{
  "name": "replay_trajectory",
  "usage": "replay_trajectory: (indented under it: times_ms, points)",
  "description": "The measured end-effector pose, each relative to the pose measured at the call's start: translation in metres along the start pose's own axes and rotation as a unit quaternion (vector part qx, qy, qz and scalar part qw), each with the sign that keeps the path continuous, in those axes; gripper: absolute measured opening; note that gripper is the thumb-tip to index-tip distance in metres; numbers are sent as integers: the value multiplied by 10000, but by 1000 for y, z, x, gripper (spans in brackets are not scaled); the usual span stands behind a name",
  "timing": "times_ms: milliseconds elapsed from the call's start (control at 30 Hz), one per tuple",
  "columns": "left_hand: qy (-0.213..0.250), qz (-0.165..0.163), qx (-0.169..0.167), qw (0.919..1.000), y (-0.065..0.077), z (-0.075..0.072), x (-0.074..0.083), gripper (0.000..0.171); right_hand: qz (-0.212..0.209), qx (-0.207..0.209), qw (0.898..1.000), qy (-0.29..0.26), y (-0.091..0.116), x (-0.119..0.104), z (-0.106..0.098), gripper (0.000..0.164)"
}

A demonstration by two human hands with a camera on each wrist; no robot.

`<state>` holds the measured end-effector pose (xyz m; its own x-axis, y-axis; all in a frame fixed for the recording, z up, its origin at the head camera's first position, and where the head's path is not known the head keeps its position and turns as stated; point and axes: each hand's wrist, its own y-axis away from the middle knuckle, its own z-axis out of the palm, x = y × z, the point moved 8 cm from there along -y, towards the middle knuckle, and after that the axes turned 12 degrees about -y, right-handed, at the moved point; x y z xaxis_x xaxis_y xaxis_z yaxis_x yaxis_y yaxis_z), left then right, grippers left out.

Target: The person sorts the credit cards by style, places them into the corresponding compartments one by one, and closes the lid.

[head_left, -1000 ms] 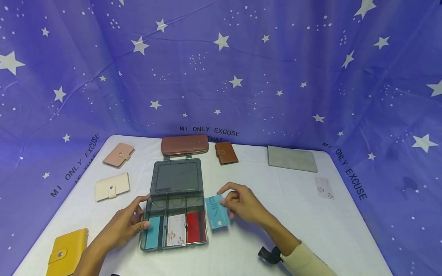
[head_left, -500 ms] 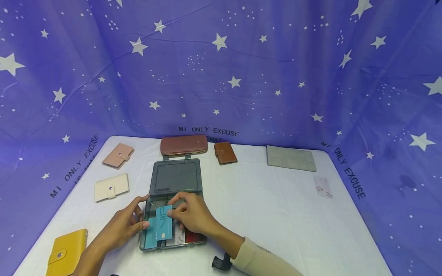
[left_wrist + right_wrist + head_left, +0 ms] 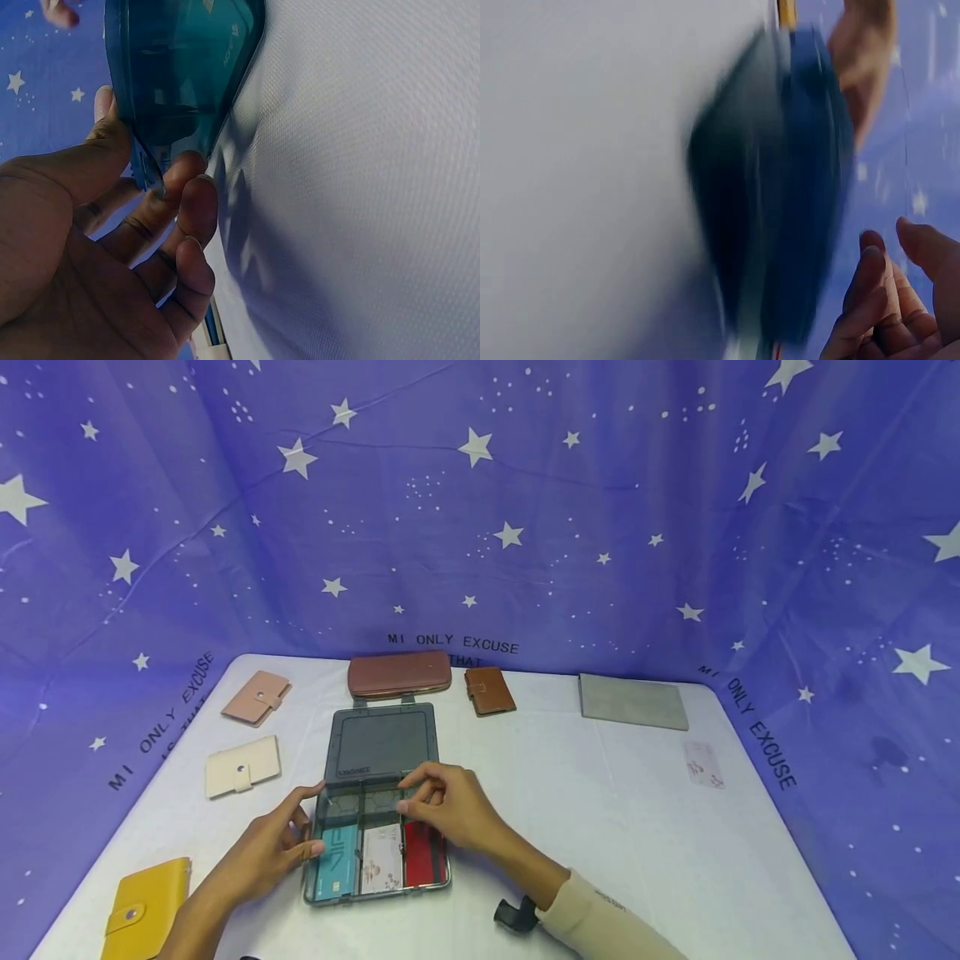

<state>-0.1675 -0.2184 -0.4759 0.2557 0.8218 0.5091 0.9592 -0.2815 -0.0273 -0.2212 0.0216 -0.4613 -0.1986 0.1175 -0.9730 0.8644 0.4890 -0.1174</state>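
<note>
A smoky plastic divided box (image 3: 384, 742) lies on the white tabletop, its lid swung back. My left hand (image 3: 272, 842) grips the box's left side, thumb over the rim; in the left wrist view its fingers (image 3: 196, 206) bend against the outer wall. A light-blue VIP card (image 3: 337, 862) lies in the front left compartment. The front middle one holds a pale patterned card (image 3: 383, 858), the front right one a red card (image 3: 424, 853). Over the box's right half hovers my right hand (image 3: 454, 806), fingers loosely bent, holding nothing. The right wrist view is blurred around the box.
Behind the box lie a brownish-red long wallet (image 3: 400, 674) and a small brown wallet (image 3: 491, 691). Pink (image 3: 257, 697), cream (image 3: 243, 767) and yellow (image 3: 146, 910) card holders are at left. A grey wallet (image 3: 633, 702) and a pale card (image 3: 703, 765) lie at right.
My right hand carried the light-blue VIP card leftward from beside the box, let it go in the front left compartment, then drew back to the right. My left hand stayed put.
</note>
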Motion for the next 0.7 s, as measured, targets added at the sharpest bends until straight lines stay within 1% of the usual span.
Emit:
replay_trajectory:
  times_ms: [67,133,233,300,400,467,533,633,700]
  points:
    - [-20,-3,-14,10000,0,0,0,78,104,373,9992,87,5,5,-32,28]
    - [-31,-36,-47,10000,0,1,-1,78,243,770,9964,269,12,12,-68,29]
    - [-68,-72,-96,9999,0,1,-2,77,490,1294,9882,650,29,26,-124,31]
    - [-104,-93,-114,9998,0,1,-2,77,598,1584,9805,994,43,34,-163,34]
    - [-134,-97,-109,9998,0,0,-3,77,819,2026,9622,1623,69,44,-219,39]
    - [-150,-55,-90,9998,0,0,-2,76,1017,2338,9454,2031,88,49,-255,42]
    - [-150,-7,-64,9999,0,0,-2,76,1234,2606,9291,2315,106,52,-288,47]
    - [-155,50,-45,9999,0,0,-1,76,1588,2954,9065,2566,133,57,-330,55]
    - [-145,83,-43,9999,0,0,0,76,1859,3152,8922,2648,148,62,-354,61]
